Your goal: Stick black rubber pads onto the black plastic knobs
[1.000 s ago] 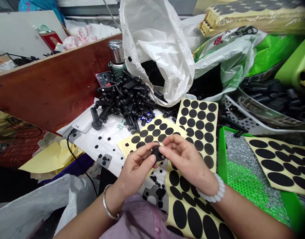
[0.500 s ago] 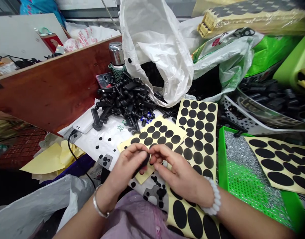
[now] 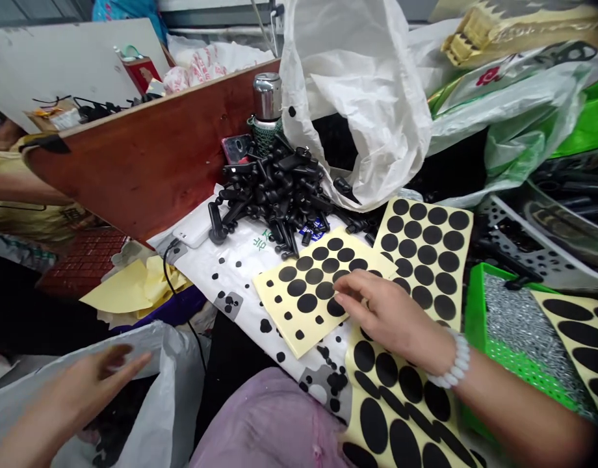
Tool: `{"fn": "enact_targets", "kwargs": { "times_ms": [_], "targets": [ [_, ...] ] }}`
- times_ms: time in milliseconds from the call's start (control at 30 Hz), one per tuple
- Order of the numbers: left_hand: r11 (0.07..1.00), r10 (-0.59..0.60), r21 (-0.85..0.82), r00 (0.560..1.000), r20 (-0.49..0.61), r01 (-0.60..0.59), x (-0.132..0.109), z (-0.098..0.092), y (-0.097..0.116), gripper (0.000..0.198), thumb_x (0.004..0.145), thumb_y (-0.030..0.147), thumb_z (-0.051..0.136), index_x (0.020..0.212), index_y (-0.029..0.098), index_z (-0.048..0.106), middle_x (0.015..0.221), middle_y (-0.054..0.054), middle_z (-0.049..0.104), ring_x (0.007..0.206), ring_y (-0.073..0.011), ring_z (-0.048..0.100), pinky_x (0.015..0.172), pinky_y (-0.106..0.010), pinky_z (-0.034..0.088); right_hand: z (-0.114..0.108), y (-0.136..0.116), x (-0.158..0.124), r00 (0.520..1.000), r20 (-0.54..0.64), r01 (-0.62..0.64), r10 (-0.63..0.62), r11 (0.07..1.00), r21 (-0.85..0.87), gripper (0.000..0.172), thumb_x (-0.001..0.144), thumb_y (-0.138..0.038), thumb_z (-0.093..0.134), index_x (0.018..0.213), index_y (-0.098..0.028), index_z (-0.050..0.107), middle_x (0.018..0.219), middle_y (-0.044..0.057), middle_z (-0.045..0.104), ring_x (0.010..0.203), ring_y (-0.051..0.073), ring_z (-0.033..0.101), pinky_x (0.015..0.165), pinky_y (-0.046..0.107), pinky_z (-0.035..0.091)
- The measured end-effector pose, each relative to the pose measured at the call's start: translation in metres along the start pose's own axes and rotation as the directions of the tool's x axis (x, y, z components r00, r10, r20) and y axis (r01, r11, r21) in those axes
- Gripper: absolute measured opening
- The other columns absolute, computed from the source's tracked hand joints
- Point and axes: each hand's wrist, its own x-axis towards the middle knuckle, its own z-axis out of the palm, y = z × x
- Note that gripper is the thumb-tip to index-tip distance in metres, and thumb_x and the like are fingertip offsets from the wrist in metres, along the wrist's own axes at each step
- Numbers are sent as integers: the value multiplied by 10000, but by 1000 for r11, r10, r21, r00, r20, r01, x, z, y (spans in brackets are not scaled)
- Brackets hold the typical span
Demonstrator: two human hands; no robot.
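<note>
My left hand (image 3: 87,390) is at the lower left over an open white plastic bag (image 3: 169,370), its fingers apart and holding nothing. Dark pieces (image 3: 116,422) show inside that bag. Over a yellow sheet of black round stickers (image 3: 299,338), the thumb and fingertips of my right hand (image 3: 391,312) pinch at the edge of a black round sticker (image 3: 335,307), partly under the hand. Small black dots remain on the sheet's near left end. A second sticker sheet (image 3: 462,273) lies behind the hand, and sheets with larger black ovals (image 3: 374,426) lie below it.
A pile of black plastic parts (image 3: 279,188) stands behind the sheets, by a silver-topped can (image 3: 267,97) and a large white bag (image 3: 348,65). At right is a green tray (image 3: 479,312) of small metal pieces. A cable (image 3: 182,312) crosses the table's left edge. Another person's arm (image 3: 21,185) shows far left.
My hands, together over the sheet with a dark piece, have parted. The left has gone down-left over the bag, empty; the right is at a sticker. The view has turned left.
</note>
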Motion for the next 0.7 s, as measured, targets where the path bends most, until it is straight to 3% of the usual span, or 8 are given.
{"fn": "enact_targets", "kwargs": {
  "times_ms": [33, 67, 133, 200, 333, 467, 567, 700],
  "targets": [
    [997, 26, -75, 999, 21, -25, -4, 9, 15, 271, 657, 483, 630, 777, 245, 673, 708, 60, 694, 746, -204, 604, 611, -237, 433, 4, -2, 3, 1000, 15, 10, -10, 1000, -25, 147, 854, -224, 458, 862, -199, 603, 826, 35, 606, 693, 174, 583, 614, 318, 476],
    [981, 119, -171, 982, 145, -94, -7, 21, 32, 286, 699, 458, 605, 844, 221, 674, 734, 27, 695, 729, -185, 605, 610, -225, 440, 9, -5, 6, 999, 28, 17, -16, 999, -51, 151, 854, -207, 462, 854, -196, 612, 819, 33, 606, 691, 169, 584, 615, 311, 476],
    [912, 334, -371, 840, 428, -173, -11, 47, 68, 345, 741, 466, 564, 890, 171, 663, 711, -36, 681, 593, -147, 586, 515, -202, 431, 19, -9, 10, 999, 43, 16, -12, 995, -98, 154, 848, -183, 470, 843, -190, 623, 795, 36, 602, 674, 167, 581, 595, 299, 471],
    [850, 411, -510, 773, 483, -133, -13, 74, 97, 402, 774, 477, 521, 954, 134, 628, 700, -67, 659, 534, -133, 571, 419, -184, 395, 26, -13, 10, 999, 37, -5, 10, 991, -136, 146, 841, -181, 479, 838, -181, 625, 775, 46, 592, 657, 177, 575, 570, 302, 459],
    [745, 408, -667, 793, 453, -2, -11, 114, 126, 426, 756, 450, 566, 1023, 119, 562, 808, -91, 654, 520, -116, 586, 382, -174, 416, 33, -17, 3, 999, 25, -38, 44, 982, -187, 128, 835, -242, 513, 825, -157, 608, 771, 58, 557, 627, 184, 556, 539, 306, 437],
    [629, 463, -775, 767, 445, 70, -12, 131, 142, 382, 739, 432, 599, 950, 115, 567, 709, -68, 656, 517, -125, 593, 397, -185, 455, 32, -13, -8, 999, 25, -24, 28, 991, -131, 130, 813, -254, 550, 896, -164, 593, 824, 56, 552, 662, 179, 557, 565, 301, 449],
    [618, 469, -780, 749, 468, 100, -15, 140, 156, 325, 736, 402, 607, 835, 92, 600, 597, -52, 640, 462, -124, 574, 387, -198, 451, 33, -7, -12, 999, -23, -48, 48, 999, -10, 166, 831, -254, 522, 958, -173, 591, 845, 55, 563, 687, 182, 566, 588, 310, 462],
    [478, 460, -853, 768, 445, 209, -23, 151, 167, 232, 713, 239, 628, 907, 110, 627, 798, -74, 699, 706, -185, 649, 619, -282, 528, 35, -1, -14, 991, -91, -99, 103, 994, 49, 189, 859, -238, 470, 972, -167, 604, 853, 60, 575, 717, 188, 573, 634, 333, 475]
  ]
}}
